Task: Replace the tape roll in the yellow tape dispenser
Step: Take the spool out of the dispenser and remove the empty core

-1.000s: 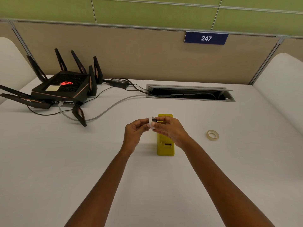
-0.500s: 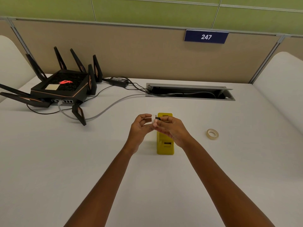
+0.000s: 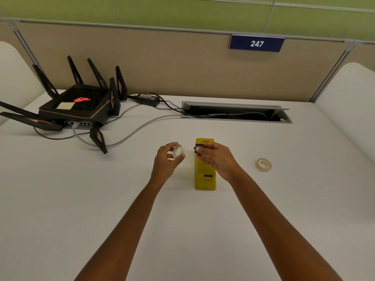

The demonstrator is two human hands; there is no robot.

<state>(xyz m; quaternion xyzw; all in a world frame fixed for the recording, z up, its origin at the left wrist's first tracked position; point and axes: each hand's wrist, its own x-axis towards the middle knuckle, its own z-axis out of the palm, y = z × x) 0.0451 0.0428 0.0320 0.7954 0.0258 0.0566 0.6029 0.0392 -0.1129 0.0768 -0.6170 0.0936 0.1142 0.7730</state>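
Note:
The yellow tape dispenser (image 3: 205, 176) stands on the white desk at the centre. My left hand (image 3: 167, 161) pinches a whitish tape ring (image 3: 178, 151) just left of the dispenser. My right hand (image 3: 216, 159) hovers over the dispenser's far half and pinches a small black spindle (image 3: 197, 149) between thumb and fingers. The ring and the spindle are apart, with a small gap between them. A second, cream-coloured tape roll (image 3: 263, 165) lies flat on the desk to the right.
A black router (image 3: 75, 107) with several antennas sits at the back left, with cables (image 3: 129, 132) trailing across the desk to an open cable slot (image 3: 236, 114) at the back. A partition wall closes off the far edge.
My hands were joined in front of the dispenser, with the spindle inside the ring. They have pulled apart: the left hand carries the ring left, the right keeps the black spindle.

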